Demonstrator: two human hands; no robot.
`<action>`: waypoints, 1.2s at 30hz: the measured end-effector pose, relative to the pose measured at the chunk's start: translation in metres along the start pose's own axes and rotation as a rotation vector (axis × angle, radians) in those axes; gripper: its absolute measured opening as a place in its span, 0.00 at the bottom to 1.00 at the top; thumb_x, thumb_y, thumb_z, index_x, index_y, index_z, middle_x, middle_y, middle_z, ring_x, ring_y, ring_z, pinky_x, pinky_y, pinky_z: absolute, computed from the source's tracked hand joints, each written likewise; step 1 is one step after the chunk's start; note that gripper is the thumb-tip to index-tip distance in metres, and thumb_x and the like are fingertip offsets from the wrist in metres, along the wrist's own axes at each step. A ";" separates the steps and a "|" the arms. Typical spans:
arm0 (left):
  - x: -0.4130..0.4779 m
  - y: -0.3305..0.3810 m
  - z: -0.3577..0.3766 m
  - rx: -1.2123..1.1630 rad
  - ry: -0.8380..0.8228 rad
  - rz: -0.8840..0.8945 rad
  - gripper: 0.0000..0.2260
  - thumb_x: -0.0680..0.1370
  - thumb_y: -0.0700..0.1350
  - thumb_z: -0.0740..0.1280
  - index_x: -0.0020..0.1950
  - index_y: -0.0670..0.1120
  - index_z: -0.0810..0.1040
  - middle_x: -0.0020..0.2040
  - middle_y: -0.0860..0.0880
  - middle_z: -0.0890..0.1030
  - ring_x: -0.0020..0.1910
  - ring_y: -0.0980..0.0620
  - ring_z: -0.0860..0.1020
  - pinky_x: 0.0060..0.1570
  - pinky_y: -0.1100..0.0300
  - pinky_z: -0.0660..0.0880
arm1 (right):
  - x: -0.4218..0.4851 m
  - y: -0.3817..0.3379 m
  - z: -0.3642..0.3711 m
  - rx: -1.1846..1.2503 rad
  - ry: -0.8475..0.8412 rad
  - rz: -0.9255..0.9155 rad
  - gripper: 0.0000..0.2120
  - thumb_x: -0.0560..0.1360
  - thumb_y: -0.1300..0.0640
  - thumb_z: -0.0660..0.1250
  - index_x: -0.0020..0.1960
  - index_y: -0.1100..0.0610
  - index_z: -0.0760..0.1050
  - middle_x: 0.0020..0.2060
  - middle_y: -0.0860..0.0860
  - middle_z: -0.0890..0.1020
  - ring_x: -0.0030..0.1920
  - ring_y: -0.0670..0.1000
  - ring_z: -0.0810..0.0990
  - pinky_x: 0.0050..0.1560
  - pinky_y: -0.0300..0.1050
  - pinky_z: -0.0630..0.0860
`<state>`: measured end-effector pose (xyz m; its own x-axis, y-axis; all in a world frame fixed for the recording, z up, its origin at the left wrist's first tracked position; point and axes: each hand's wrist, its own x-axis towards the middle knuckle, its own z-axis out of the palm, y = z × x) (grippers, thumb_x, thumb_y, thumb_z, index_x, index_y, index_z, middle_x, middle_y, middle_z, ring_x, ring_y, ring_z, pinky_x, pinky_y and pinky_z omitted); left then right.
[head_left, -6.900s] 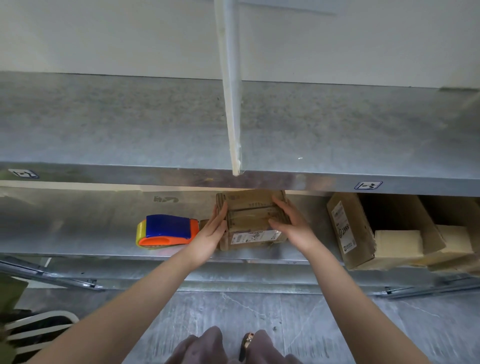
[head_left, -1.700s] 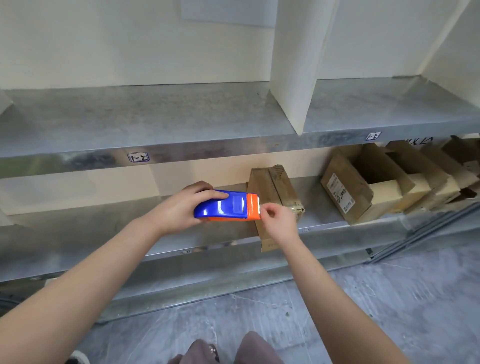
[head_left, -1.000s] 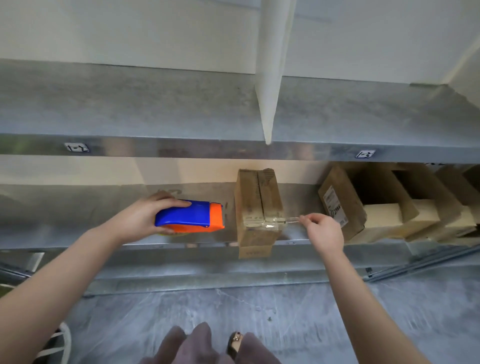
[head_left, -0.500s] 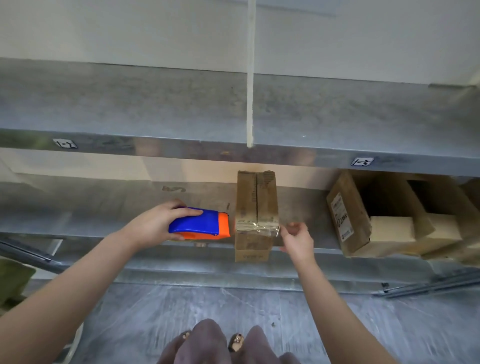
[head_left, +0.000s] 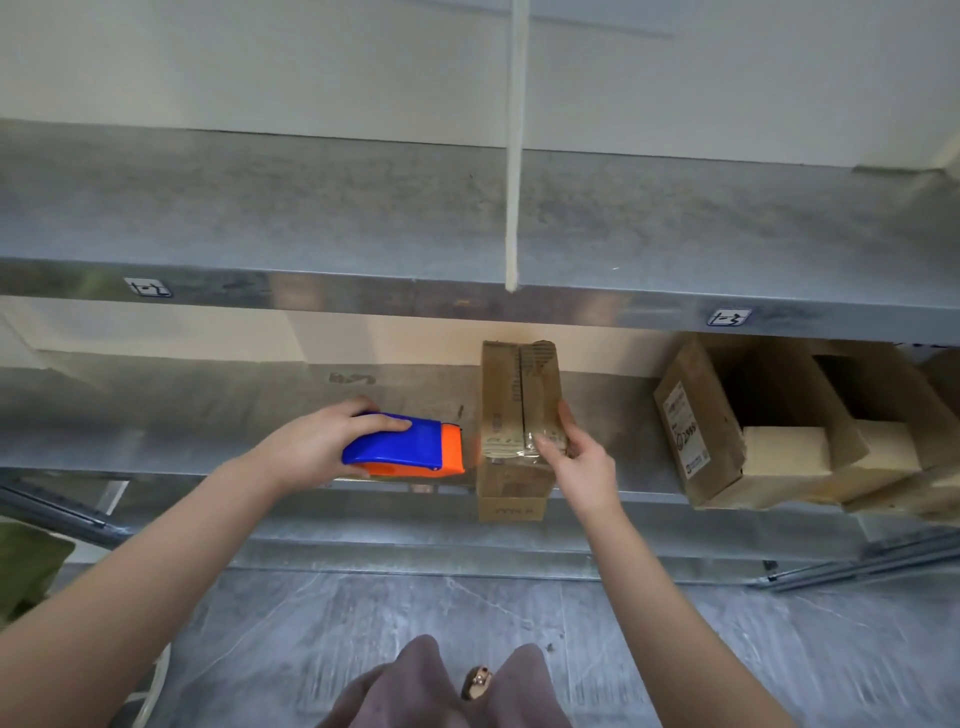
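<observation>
Head view: right hand (head_left: 582, 462) covers the tape end (head_left: 506, 445) on the small box (head_left: 511, 395)

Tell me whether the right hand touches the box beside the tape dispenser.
Touching. Head view: the right hand grips the box, fingers on its right side.

Head-worn view, downward onto shelving (head_left: 467, 218)

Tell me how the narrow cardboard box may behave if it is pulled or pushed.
The cardboard box juts past the lower shelf edge, so a forward pull could tip it off. It looks small, probably light: the right hand alone steadies it. Its creased cardboard may dent.
</observation>
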<state>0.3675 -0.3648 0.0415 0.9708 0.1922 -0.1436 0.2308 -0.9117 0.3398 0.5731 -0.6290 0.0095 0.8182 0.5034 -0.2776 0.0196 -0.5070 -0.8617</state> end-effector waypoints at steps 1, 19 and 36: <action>-0.004 -0.005 -0.004 0.005 0.007 -0.002 0.29 0.73 0.51 0.73 0.71 0.65 0.66 0.62 0.55 0.70 0.57 0.54 0.73 0.51 0.62 0.71 | 0.002 -0.001 -0.001 0.016 -0.001 0.019 0.31 0.75 0.48 0.71 0.75 0.45 0.64 0.64 0.47 0.78 0.65 0.48 0.76 0.69 0.44 0.69; -0.030 -0.041 -0.025 -0.030 0.055 0.021 0.30 0.74 0.55 0.72 0.67 0.75 0.61 0.62 0.56 0.71 0.57 0.54 0.74 0.49 0.60 0.73 | 0.000 -0.009 0.012 -0.009 -0.002 0.040 0.29 0.77 0.50 0.69 0.75 0.44 0.63 0.64 0.47 0.78 0.63 0.49 0.78 0.69 0.52 0.71; 0.033 -0.011 0.000 0.451 -0.227 -0.007 0.27 0.78 0.53 0.65 0.74 0.64 0.59 0.59 0.49 0.70 0.59 0.48 0.73 0.43 0.58 0.70 | 0.004 -0.008 0.016 0.004 0.028 0.045 0.29 0.77 0.49 0.69 0.75 0.43 0.63 0.63 0.46 0.79 0.62 0.49 0.78 0.67 0.52 0.73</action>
<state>0.3964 -0.3482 0.0331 0.9191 0.1606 -0.3597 0.1370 -0.9864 -0.0902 0.5670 -0.6123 0.0085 0.8342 0.4601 -0.3041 -0.0201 -0.5257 -0.8504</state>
